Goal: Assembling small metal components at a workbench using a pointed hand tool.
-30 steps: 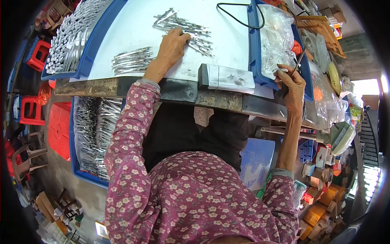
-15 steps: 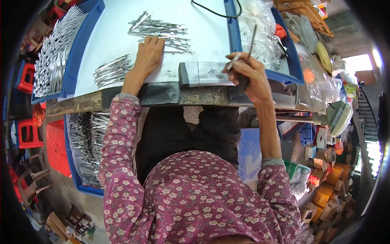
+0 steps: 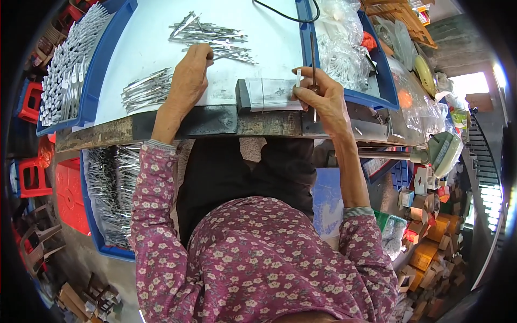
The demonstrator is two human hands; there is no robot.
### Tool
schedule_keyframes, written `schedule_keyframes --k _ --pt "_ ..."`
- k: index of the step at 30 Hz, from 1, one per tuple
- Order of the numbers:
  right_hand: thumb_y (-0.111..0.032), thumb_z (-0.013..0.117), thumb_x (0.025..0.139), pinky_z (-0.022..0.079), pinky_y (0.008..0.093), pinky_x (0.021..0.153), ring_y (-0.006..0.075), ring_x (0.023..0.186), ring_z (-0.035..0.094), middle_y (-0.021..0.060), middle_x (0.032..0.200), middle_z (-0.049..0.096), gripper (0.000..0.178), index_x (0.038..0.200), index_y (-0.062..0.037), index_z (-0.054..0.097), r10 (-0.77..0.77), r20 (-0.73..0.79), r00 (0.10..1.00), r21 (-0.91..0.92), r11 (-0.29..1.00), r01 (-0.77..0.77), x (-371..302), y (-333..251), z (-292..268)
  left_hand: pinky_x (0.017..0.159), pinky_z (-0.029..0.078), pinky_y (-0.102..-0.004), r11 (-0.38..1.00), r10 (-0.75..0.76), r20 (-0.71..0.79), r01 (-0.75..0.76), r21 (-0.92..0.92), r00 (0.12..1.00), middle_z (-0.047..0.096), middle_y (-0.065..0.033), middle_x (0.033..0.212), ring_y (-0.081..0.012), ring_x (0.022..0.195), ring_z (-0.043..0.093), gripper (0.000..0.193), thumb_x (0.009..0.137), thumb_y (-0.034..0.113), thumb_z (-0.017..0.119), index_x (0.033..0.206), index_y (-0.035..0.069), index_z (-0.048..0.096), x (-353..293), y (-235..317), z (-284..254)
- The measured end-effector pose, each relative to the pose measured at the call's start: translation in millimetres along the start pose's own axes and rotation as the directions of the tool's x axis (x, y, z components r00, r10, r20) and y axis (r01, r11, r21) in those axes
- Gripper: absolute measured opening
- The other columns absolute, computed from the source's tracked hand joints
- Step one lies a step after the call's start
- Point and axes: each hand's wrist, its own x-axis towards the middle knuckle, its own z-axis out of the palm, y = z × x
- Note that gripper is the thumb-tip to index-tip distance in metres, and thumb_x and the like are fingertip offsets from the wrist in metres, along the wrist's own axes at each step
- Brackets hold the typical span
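Observation:
My left hand [image 3: 189, 78] is at the near side of a loose pile of thin metal strips [image 3: 207, 36]. Its fingers are pinched together, and a grey metal strip [image 3: 229, 54] sticks out from them to the right. A second, more even bundle of strips [image 3: 145, 90] lies left of that wrist. In my right hand [image 3: 327, 102] a thin dark metal rod [image 3: 313, 54] stands nearly upright. The same hand pinches a small white stick-like piece [image 3: 298, 78] between thumb and forefinger. Beside it, at the table edge, sits a flat metal plate [image 3: 277, 95] with a dark block [image 3: 243, 97] at its left end.
A blue tray [image 3: 102, 64] of white-wrapped pieces stands at the left. Another blue tray [image 3: 390, 81] with clear plastic bags is at the right. A black cable [image 3: 285, 19] loops at the back. Below the table are a blue crate [image 3: 91, 204] of metal pieces and a lamp-like head [image 3: 444, 155].
My left hand has drawn back a little from the pile, with a strip now showing at its fingers. The rod in my right hand has turned from slanted to nearly upright.

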Motion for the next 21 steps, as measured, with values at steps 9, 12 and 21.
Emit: schedule_keyframes --k 9,12,21 --pt "-0.001 0.062 0.080 0.041 0.0193 0.052 0.0048 0.062 0.053 0.0014 0.074 0.060 0.025 0.105 -0.0023 0.057 -0.388 -0.107 0.915 -0.399 0.860 0.318 -22.3 -29.8 19.8 0.060 0.047 -0.0265 0.889 -0.068 0.037 0.077 -0.452 0.997 0.059 -0.0089 0.074 -0.0170 0.067 0.059 0.016 0.078 0.000 0.061 0.091 0.001 0.052 -8.8 58.8 -10.3" --pt "0.005 0.062 0.075 0.044 0.0253 0.054 0.0144 0.060 0.056 0.0068 0.077 0.063 0.029 0.103 -0.0041 0.060 -0.656 0.099 0.748 -0.494 0.621 0.609 -19.6 -24.7 24.6 0.057 0.047 -0.0241 0.802 -0.076 0.150 0.150 -0.578 0.986 0.060 -0.0066 0.071 -0.0145 0.066 0.060 0.020 0.078 0.000 0.061 0.095 0.003 0.050 -14.3 70.2 -7.5" --pt "0.006 0.063 0.062 0.046 0.0312 0.058 0.0221 0.068 0.056 0.0059 0.073 0.059 0.040 0.100 -0.0061 0.058 -0.681 0.316 0.661 -0.717 0.284 0.636 -26.1 -21.6 30.5 0.069 0.052 -0.0262 0.708 -0.022 0.258 0.198 -0.678 0.966 0.063 -0.0107 0.084 -0.0187 0.078 0.064 0.028 0.078 -0.005 0.057 0.102 0.004 0.046 -17.5 79.0 -3.1"
